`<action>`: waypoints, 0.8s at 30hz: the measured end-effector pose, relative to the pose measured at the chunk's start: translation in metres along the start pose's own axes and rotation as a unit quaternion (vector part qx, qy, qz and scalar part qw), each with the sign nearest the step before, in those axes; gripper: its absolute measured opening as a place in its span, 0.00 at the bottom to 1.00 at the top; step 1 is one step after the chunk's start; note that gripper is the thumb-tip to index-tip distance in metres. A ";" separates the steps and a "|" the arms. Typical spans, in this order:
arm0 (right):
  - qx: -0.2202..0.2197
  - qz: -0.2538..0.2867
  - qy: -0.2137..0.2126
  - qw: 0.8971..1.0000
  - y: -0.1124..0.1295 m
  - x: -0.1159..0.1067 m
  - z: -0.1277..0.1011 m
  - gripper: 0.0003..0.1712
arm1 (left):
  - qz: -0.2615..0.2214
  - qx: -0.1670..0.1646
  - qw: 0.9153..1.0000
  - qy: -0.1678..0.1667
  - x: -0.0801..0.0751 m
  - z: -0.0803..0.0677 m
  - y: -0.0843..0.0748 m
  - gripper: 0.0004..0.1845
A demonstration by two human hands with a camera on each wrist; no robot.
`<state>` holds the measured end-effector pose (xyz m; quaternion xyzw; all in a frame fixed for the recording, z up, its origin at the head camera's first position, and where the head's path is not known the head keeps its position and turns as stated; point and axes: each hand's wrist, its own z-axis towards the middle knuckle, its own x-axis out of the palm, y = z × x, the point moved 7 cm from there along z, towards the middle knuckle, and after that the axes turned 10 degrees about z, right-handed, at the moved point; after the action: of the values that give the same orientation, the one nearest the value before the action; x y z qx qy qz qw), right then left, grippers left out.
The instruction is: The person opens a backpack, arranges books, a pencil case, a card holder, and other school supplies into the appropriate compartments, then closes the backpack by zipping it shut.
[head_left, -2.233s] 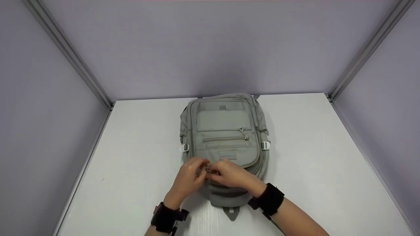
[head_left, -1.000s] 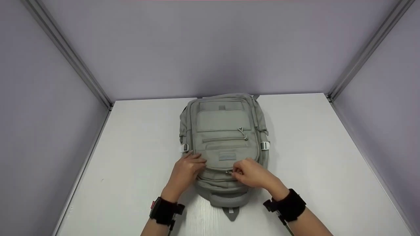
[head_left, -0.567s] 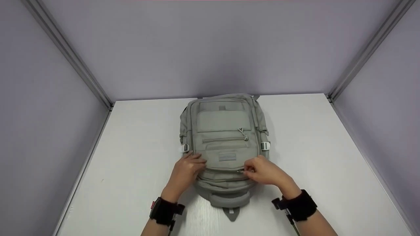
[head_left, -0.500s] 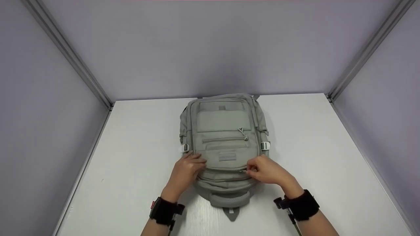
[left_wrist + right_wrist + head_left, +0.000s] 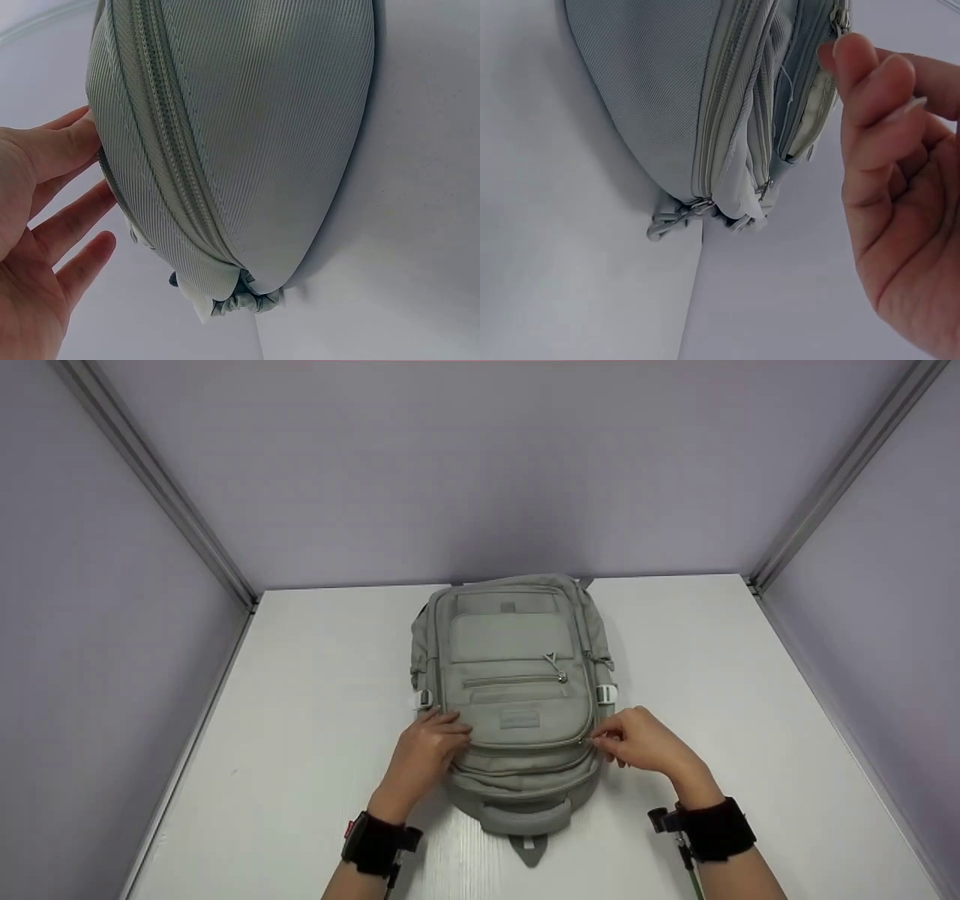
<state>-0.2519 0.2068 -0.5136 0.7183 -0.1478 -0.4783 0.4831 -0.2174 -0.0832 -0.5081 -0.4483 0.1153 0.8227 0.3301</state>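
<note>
A grey-green backpack [image 5: 514, 660] lies flat on the white table [image 5: 315, 675], front pocket up and top handle [image 5: 525, 814] towards me. My left hand [image 5: 442, 739] rests with straight fingers on the pack's left side, and the left wrist view shows those fingers [image 5: 64, 142] against the fabric of the backpack [image 5: 247, 127]. My right hand [image 5: 609, 741] pinches the zipper pull [image 5: 592, 741] at the right end of the front pocket's curved zipper. In the right wrist view the right hand [image 5: 855, 67] holds the zipper pull [image 5: 838, 22] beside the backpack [image 5: 660, 97], whose pocket gapes a little.
Lilac walls with aluminium corner posts [image 5: 157, 484] close in the table on the left, back and right. A second zipper pull [image 5: 559, 671] lies on the upper pocket. White side buckles [image 5: 606, 692] stick out from the pack. Bare tabletop lies on both sides.
My right hand has drawn the zipper pull rightwards along the front pocket, from the middle to the pack's right side. My left hand shifted to the left side early and has stayed there.
</note>
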 end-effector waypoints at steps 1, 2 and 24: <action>0.003 -0.001 -0.001 1.000 -0.002 -0.001 0.000 0.08 | 0.002 -0.001 1.000 0.001 0.000 0.000 0.000 0.07; 0.004 -0.003 -0.003 1.000 -0.003 -0.003 -0.001 0.08 | 0.004 -0.002 1.000 0.003 0.001 0.000 0.000 0.07; -0.002 -0.024 -0.057 0.998 -0.006 -0.002 0.000 0.05 | 0.026 0.011 0.997 0.078 0.031 0.016 -0.038 0.18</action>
<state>-0.2541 0.2109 -0.5179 0.6925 -0.1565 -0.5301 0.4637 -0.2150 -0.0334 -0.5204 -0.5046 0.1616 0.7919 0.3037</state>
